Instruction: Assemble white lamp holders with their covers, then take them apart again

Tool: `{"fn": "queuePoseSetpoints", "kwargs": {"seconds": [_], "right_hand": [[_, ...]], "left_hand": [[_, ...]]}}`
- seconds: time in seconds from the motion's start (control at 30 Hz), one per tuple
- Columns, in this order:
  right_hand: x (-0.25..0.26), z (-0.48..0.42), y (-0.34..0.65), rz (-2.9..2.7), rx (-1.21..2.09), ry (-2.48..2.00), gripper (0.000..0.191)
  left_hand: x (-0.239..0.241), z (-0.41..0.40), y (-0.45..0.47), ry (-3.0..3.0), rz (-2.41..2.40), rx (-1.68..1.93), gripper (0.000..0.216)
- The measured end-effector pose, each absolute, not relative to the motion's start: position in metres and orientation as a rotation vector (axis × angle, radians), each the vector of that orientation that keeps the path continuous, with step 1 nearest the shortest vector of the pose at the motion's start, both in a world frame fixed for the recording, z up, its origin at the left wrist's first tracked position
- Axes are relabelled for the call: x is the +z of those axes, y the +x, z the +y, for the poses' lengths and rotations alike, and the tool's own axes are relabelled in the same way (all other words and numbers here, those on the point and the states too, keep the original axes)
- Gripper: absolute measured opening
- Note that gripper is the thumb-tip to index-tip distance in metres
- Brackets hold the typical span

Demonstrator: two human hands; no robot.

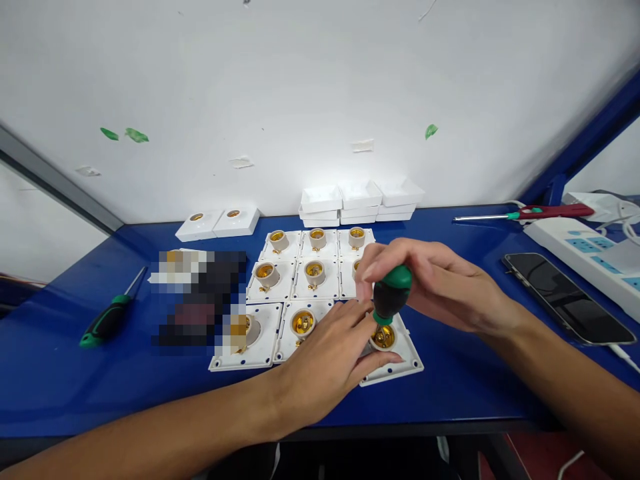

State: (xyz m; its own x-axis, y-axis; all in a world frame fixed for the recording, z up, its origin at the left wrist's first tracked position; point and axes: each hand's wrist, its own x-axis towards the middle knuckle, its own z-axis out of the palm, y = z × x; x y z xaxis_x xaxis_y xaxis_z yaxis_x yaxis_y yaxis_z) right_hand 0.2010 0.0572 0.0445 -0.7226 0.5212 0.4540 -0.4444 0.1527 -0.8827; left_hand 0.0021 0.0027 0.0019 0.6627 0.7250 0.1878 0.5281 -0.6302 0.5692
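My right hand (440,283) grips a green and black screwdriver (391,297) upright, its fingers closed around the handle. The screwdriver points down into a brass-lined lamp socket (383,339) on a white square plate (400,370) at the front right of the group. My left hand (333,353) steadies that socket, with its thumb along the near side and its fingers at the far side. Just left of it sits another lamp socket (303,324) on its own plate, partly covered by my left hand. The screwdriver's tip is hidden inside the socket.
More socket plates (315,273) lie in rows behind my hands. White covers (357,197) are stacked at the wall. A second screwdriver (107,320) and a blurred dark object (200,300) lie left; a phone (567,297), power strip (590,243) and red-handled tool (545,212) lie right.
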Motion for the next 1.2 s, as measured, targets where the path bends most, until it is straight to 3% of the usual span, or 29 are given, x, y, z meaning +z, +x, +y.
{"fn": "queuePoseSetpoints", "kwargs": {"seconds": [0.53,0.93,1.2], "right_hand": [[0.047,0.062,0.201,-1.74,1.55,-0.065,0.021],[0.05,0.058,0.206,-1.688,1.676,-0.181,0.031],[0.057,0.085,0.221,-1.21,1.343,-0.486,0.015]], "left_hand": [[-0.001,0.001,0.004,2.45,1.01,0.606,0.032],[0.001,0.001,0.005,2.454,1.027,0.652,0.033],[-0.003,-0.003,0.006,2.371,1.061,0.736,0.031]]}}
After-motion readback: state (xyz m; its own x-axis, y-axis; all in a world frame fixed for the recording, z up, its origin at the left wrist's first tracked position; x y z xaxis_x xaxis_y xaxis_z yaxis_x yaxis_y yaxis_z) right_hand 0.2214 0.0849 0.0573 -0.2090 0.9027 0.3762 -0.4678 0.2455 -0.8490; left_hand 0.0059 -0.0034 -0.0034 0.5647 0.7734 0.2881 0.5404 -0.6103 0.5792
